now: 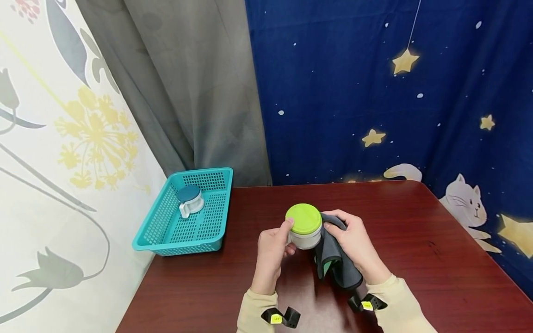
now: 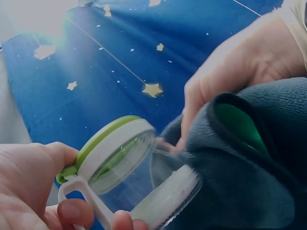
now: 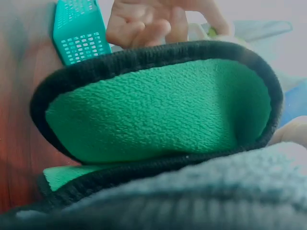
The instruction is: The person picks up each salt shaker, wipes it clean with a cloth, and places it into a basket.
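Observation:
A clear jar (image 2: pixel 144 177) with a green flip lid (image 1: pixel 305 218) and a white handle is raised above the table. My left hand (image 1: pixel 271 249) grips it by the handle, the thumb against the lid's edge. Bunched in my right hand (image 1: pixel 354 238) is a cloth (image 1: pixel 338 259), dark grey outside and green inside, with a black border. The cloth touches the jar's right side. In the left wrist view the right hand (image 2: pixel 240 62) is partly covered by the cloth. The green inner face of the cloth (image 3: pixel 158 115) fills most of the right wrist view and hides much of the jar.
A teal perforated basket (image 1: pixel 220 238) stands at the table's back left. Inside it sits another jar (image 1: pixel 192 203) with a blue lid and white handle. The dark red wooden table (image 1: pixel 433 249) meets a blue star-patterned curtain (image 1: pixel 333 92) at the back.

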Demonstrator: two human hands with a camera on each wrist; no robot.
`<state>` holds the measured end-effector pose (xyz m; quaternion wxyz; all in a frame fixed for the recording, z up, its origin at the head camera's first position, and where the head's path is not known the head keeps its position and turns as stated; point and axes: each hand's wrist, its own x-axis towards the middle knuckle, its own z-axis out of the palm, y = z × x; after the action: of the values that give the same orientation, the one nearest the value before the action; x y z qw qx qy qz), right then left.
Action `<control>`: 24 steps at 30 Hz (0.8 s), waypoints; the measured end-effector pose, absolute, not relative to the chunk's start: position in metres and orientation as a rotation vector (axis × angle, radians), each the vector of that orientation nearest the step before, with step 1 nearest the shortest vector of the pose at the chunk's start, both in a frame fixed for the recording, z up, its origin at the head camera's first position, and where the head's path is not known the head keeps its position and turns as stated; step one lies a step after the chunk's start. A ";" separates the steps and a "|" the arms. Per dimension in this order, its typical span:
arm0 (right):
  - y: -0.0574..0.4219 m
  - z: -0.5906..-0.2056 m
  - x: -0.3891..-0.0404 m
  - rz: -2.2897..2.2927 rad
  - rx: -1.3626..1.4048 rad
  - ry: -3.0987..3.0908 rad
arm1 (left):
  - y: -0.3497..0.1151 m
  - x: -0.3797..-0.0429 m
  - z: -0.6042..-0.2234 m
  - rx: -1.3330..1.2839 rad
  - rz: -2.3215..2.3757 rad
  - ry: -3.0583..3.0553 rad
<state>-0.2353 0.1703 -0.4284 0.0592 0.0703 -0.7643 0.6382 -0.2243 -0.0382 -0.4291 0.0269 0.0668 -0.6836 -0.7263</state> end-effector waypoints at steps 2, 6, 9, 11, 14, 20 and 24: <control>0.168 -0.426 -0.231 1.884 0.192 -2.301 | -0.036 -0.224 -0.430 0.218 -2.220 -2.114; 0.163 -0.422 -0.223 1.725 0.174 -2.285 | -0.031 -0.224 -0.432 0.223 -2.230 -2.112; 0.159 -0.423 -0.219 1.537 0.172 -2.273 | -0.029 -0.223 -0.433 0.211 -2.258 -2.107; 0.155 -0.424 -0.216 1.405 0.213 -2.262 | -0.028 -0.223 -0.433 0.203 -2.269 -2.101; 0.149 -0.424 -0.211 1.220 0.330 -2.238 | -0.028 -0.222 -0.434 0.200 -2.263 -2.100; 0.138 -0.422 -0.207 0.941 0.564 -2.167 | -0.026 -0.221 -0.435 0.163 -2.234 -2.124; 0.135 -0.416 -0.208 0.814 0.681 -2.157 | -0.025 -0.220 -0.436 0.132 -2.243 -2.132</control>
<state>-0.2076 0.1349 -0.4165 0.3603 0.2643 -0.8370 0.3158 -0.2195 -0.0245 -0.4359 0.0221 0.0427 -0.6883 -0.7239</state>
